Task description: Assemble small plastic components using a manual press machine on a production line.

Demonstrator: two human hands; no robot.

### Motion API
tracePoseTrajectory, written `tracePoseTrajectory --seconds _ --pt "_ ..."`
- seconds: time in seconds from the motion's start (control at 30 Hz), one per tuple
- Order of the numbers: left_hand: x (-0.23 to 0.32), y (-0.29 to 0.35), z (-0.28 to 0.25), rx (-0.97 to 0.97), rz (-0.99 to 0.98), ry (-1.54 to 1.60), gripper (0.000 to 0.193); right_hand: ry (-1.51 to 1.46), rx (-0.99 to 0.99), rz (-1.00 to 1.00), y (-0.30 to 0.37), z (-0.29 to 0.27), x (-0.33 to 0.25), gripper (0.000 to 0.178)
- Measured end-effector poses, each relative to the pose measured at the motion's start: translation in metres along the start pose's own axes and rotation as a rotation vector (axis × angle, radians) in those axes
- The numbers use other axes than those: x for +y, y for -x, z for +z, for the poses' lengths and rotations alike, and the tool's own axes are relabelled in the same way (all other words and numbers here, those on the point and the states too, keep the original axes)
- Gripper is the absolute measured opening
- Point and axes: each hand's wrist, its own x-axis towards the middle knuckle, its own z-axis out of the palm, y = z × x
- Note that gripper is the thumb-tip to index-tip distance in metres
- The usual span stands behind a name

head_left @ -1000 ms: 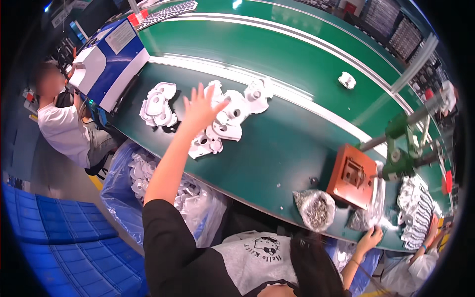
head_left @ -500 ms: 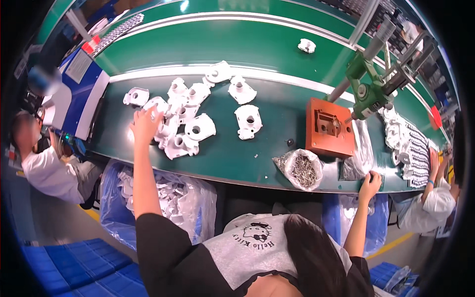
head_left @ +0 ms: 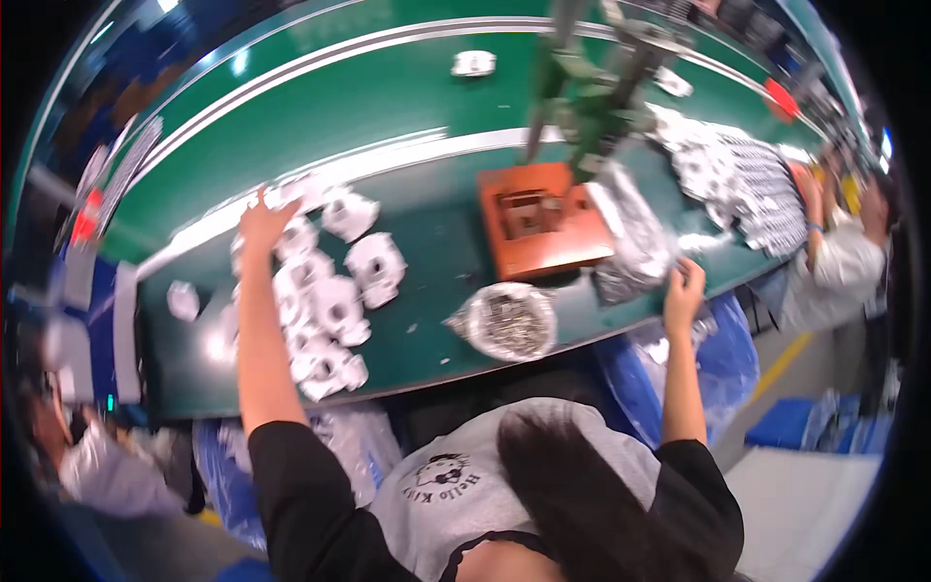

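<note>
My left hand (head_left: 264,225) is stretched over the far left end of a group of white moulded housings (head_left: 335,303). Its thumb stands apart from the fingers, and motion blurs it. A white housing (head_left: 308,191) lies just beside the thumb; no part shows lifted in the hand. At the table's front edge, my right hand (head_left: 685,289) has curled fingers, and whatever they may hold is too small to make out. Close to it lies a clear plastic bag (head_left: 635,242). An open bag of small metal pins or screws (head_left: 512,322) sits left of that.
An orange fixture block (head_left: 543,218) stands under a green hand press (head_left: 601,107). Stacked white parts (head_left: 727,179) lie at the right, near a co-worker (head_left: 839,262). One housing (head_left: 474,64) rests on the green surface beyond the rail. Blue-lined bins (head_left: 669,364) stand below the table.
The view has swung, shifting the table leftward and tilting it. My left hand has reached from the near housings to the far side of the group. My right hand stays by the front edge.
</note>
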Motion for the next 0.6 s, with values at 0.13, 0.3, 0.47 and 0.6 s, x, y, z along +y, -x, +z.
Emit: tracePoseTrajectory --seconds 0.13,0.3,0.47,0.6 --pt "-0.055 -0.059 0.056 -0.118 0.038 0.341 0.049 -0.025 0.074 -0.073 -0.036 -0.010 -0.008 0.025" --pt "-0.031 -0.060 0.029 -0.092 0.160 0.510 0.041 0.392 0.155 -0.257 -0.133 -0.012 -0.003 0.036" --pt "0.002 -0.037 0.025 -0.293 0.026 0.552 0.066 0.814 -0.109 0.115 -0.202 0.044 0.016 0.062" --pt "-0.002 -0.053 0.054 -0.285 -0.059 0.561 0.062 0.959 -0.224 0.090 -0.209 0.059 0.024 0.061"
